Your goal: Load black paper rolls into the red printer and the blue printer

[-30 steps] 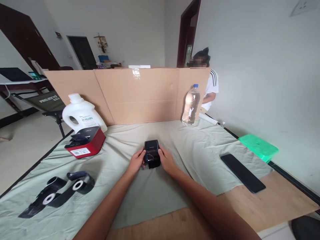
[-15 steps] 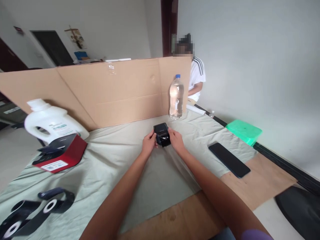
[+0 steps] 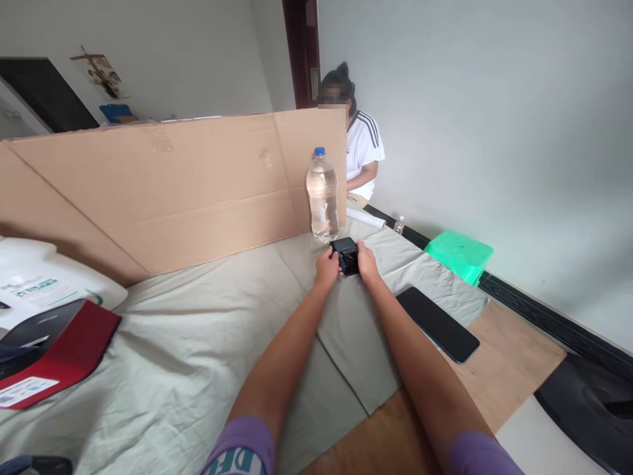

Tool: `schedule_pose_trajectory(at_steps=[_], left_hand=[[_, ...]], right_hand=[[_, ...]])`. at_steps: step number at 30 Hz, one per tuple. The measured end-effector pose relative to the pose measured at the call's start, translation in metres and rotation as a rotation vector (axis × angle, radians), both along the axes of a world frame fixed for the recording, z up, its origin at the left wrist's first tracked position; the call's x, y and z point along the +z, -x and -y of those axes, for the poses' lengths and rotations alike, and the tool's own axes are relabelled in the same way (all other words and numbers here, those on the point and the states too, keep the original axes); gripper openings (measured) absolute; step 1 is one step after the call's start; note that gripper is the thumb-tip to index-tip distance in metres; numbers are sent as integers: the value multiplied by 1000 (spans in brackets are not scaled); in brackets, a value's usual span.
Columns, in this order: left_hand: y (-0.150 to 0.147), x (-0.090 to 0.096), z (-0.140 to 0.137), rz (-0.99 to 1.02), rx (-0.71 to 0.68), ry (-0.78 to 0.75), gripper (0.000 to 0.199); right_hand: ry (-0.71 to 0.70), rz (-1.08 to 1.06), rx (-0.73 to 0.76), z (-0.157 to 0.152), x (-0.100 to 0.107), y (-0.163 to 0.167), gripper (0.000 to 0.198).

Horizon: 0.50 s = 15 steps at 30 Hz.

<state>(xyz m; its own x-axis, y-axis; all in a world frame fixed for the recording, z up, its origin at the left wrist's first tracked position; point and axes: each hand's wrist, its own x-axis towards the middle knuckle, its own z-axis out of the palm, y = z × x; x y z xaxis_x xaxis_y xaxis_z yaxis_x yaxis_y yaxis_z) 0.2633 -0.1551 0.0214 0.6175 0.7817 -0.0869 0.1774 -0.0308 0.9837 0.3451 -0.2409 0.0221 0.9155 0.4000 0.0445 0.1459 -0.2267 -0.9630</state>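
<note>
Between my two hands is a small black box-shaped object (image 3: 347,257) with a glossy front face; its exact kind I cannot make out. My left hand (image 3: 328,267) grips its left side, thumb near the top edge. On the opposite side my right hand (image 3: 366,261) is closed against it. The object is at the far part of the cloth-covered table, just in front of a large clear bottle (image 3: 323,198) with a blue cap. A black phone (image 3: 439,323) lies flat to the right of my right forearm.
A cardboard panel (image 3: 212,178) stands along the back edge. At left lie a white jug (image 3: 54,277) and a red and black box (image 3: 74,359). Behind the panel sits a person in a white shirt (image 3: 364,152). A green plastic box (image 3: 457,254) is by the wall.
Both hands have carried the black object farther away, closer to the bottle. My view has turned to the right, so the jug and red box sit farther left.
</note>
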Motion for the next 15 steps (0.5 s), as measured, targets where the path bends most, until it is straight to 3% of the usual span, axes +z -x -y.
schedule_pose_trajectory(at_steps=[4,7,10,13,15], left_hand=[[17,-4,7,-6,-7,4,57],[76,3,-10,-27,14,-79,57],[192,27,-56,-85,146,-250,46],[357,60,-111,-202,477,-469,36],[471,77,-139,-378,689,-540,37]], right_hand=[[-22,25,16,7,-5,-1,69],[-44,113,-47,14,1,1,65],[-83,267,-70,18,18,14,63],[-142,482,15,12,41,49,56],[-160,580,154,-1,50,87,49]])
